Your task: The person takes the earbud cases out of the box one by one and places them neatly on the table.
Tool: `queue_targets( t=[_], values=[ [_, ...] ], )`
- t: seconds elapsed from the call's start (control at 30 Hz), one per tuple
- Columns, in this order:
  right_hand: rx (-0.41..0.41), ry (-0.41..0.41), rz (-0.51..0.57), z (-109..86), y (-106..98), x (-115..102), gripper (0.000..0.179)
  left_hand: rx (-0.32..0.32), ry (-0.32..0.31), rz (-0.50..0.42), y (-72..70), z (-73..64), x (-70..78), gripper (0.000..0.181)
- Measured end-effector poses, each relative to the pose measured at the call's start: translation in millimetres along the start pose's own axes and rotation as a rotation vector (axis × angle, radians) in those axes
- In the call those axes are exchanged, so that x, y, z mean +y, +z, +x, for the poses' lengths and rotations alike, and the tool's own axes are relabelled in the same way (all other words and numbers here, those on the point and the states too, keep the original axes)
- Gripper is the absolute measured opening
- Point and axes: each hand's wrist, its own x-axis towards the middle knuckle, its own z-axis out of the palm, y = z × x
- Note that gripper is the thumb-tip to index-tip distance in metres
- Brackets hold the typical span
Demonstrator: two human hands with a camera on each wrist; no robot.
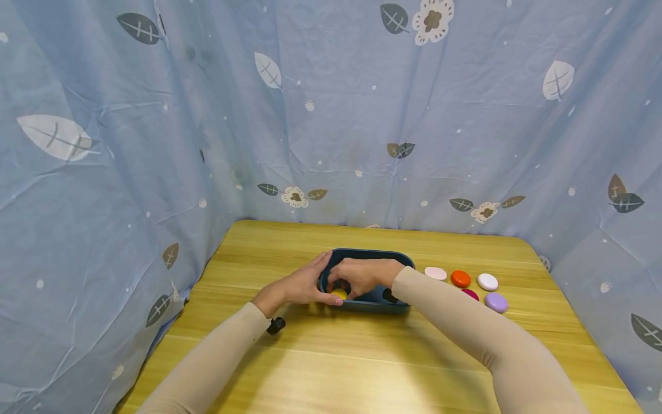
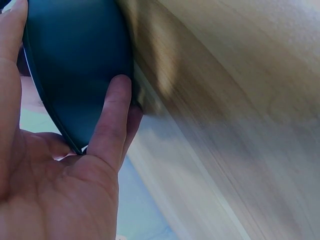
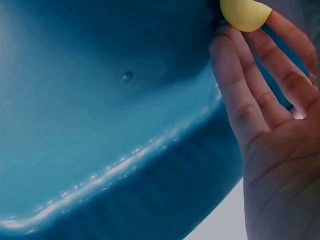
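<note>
A dark blue rectangular bin (image 1: 369, 307) sits on the wooden table. My left hand (image 1: 301, 286) grips its left end, thumb along the near side and fingers toward the far corner. The left wrist view shows that hand around the bin's outer wall (image 2: 80, 60), one finger pressed against it. Inside the left part of the bin, my right hand (image 1: 364, 275) reaches down and pinches a smooth yellow rounded piece (image 1: 339, 293). In the right wrist view the yellow piece (image 3: 245, 14) is at the fingertips, near the bin's wall; its far side is hidden.
Right of the bin lie several smooth rounded pieces: pale pink (image 1: 435, 273), orange-red (image 1: 461, 279), white (image 1: 488, 282), lilac (image 1: 496, 302) and a dark pink one (image 1: 470, 294) partly behind my right sleeve. A patterned blue curtain (image 1: 351, 115) surrounds the wooden table (image 1: 341, 368).
</note>
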Motion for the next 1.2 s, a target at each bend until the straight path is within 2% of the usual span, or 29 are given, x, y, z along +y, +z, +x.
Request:
queue_targets(
  t=[0.17,0.3,0.57,0.77,1.2],
  values=[
    [0.038,0.012,0.041,-6.2,-4,0,0.040,-0.001,-0.018,0.006,0.0,0.6,0.2,0.144],
    [0.087,0.014,0.028,-14.3,-8,-1,0.042,0.005,-0.006,0.004,-1.5,0.4,1.9,0.142],
    [0.161,0.030,0.048,-39.0,-16,-2,0.044,0.004,-0.001,-0.014,2.2,0.9,1.7,0.138],
    [0.244,0.027,0.084,-65.8,-20,-2,0.044,0.013,-0.023,-0.008,2.3,0.3,3.9,0.139],
    [0.318,0.088,0.109,-133.6,-16,-3,0.046,0.026,-0.035,0.015,2.5,0.3,1.8,0.142]
  ],
)
